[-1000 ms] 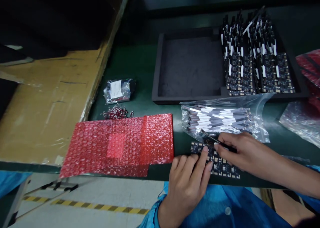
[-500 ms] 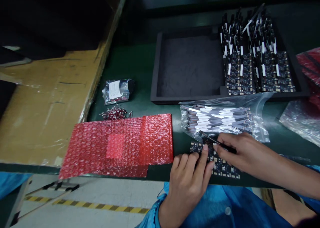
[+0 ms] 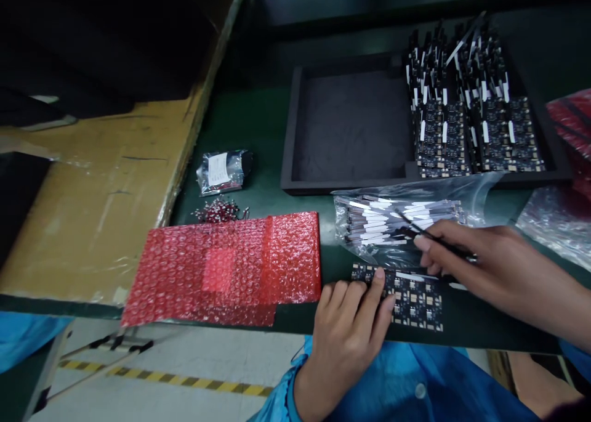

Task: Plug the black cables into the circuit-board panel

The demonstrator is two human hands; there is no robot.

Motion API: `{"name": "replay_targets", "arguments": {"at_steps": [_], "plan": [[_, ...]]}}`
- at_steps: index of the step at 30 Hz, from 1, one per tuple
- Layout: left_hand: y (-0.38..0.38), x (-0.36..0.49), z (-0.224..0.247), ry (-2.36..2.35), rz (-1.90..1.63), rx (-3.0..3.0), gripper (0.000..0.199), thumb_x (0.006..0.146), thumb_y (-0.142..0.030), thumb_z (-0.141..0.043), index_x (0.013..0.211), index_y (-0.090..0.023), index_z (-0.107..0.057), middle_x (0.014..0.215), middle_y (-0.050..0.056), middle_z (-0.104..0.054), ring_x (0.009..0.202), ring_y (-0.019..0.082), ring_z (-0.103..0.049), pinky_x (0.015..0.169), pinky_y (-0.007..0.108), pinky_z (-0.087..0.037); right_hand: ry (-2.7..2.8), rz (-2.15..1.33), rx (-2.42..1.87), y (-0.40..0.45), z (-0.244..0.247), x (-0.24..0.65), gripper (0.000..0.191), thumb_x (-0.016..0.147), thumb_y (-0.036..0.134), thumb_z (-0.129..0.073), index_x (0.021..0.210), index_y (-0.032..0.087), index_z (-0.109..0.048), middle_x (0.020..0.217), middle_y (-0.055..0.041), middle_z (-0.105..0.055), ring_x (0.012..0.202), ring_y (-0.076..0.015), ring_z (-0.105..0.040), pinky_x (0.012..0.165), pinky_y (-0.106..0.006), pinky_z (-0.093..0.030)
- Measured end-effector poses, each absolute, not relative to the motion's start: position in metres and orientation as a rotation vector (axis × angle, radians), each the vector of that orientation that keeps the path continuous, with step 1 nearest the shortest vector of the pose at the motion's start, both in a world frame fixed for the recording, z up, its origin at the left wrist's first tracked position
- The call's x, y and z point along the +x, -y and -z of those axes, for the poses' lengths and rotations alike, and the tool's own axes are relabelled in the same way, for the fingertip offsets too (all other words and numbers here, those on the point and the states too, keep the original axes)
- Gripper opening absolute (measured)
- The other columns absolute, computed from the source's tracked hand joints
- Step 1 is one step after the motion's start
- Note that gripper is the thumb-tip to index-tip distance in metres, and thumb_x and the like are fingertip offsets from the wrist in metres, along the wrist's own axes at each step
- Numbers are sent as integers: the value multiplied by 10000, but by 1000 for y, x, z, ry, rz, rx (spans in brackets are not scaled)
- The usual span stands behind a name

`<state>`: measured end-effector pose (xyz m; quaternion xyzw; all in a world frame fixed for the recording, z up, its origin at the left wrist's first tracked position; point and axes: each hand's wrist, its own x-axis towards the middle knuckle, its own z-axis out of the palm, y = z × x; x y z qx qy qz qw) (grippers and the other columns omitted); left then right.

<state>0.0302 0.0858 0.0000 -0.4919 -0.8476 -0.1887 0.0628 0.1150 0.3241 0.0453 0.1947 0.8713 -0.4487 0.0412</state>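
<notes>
My left hand [image 3: 348, 336] holds down a black circuit board panel [image 3: 418, 305] at the table's front edge. Its index finger and thumb rest on the board; the other fingers are bent. Black tweezers [image 3: 434, 234] are in my closed right hand [image 3: 489, 268], their tips over a clear plastic bag [image 3: 482, 194] of flat cables [image 3: 369, 219] with white strips. Whether the tips hold a cable is hard to see. One white-strip cable [image 3: 410, 276] lies along the panel's upper edge, its right end partly below my right hand.
A black foam tray [image 3: 289, 132] behind the bag carries rows of circuit boards [image 3: 498, 132] on its right side. Red bubble wrap [image 3: 175, 268] lies to the left, near small red wired parts [image 3: 217, 211] and a silver bag [image 3: 231, 169]. Cardboard [image 3: 92, 225] is farther left.
My right hand has moved up and right with the tweezers, from the panel's upper edge to over the cable bag. The white-strip cable on the panel is now uncovered. My left hand stays put.
</notes>
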Motion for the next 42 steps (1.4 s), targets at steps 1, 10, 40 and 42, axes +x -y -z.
{"name": "replay_targets", "arguments": {"at_steps": [1,10,40,42], "plan": [[-85,31,1,2558,576,-1482,475,911,-435,-634,1346,-273,-533,824,-35,-683,685,148,-593,612,317,-467,-2695,1354,606,-329,-50,116,250,1063,571,-664,982,353,-756,800,-18,-844,699,-314,-807,600,-377,-501],[-79,32,1,2523,590,-1493,502,924,-424,-615,1394,-309,-480,927,-29,-727,727,143,-625,646,321,-512,-2787,1381,748,-342,-68,123,392,1074,671,-658,875,337,-709,717,16,-677,629,-214,-612,513,-323,-419],[-78,45,4,2541,663,-1470,321,923,-433,-611,1233,-349,-605,1257,-80,-670,1005,188,-703,748,368,-612,-2131,1806,679,-329,-55,115,298,1017,459,-792,828,261,-674,737,63,-685,536,-112,-569,541,-247,-454],[-78,45,4,2516,679,-1485,339,926,-420,-609,1256,-344,-591,1273,-80,-661,1015,185,-702,762,364,-610,-2098,1829,662,-326,-53,115,291,1010,451,-798,837,258,-666,741,68,-692,509,-100,-560,519,-240,-440]]}}
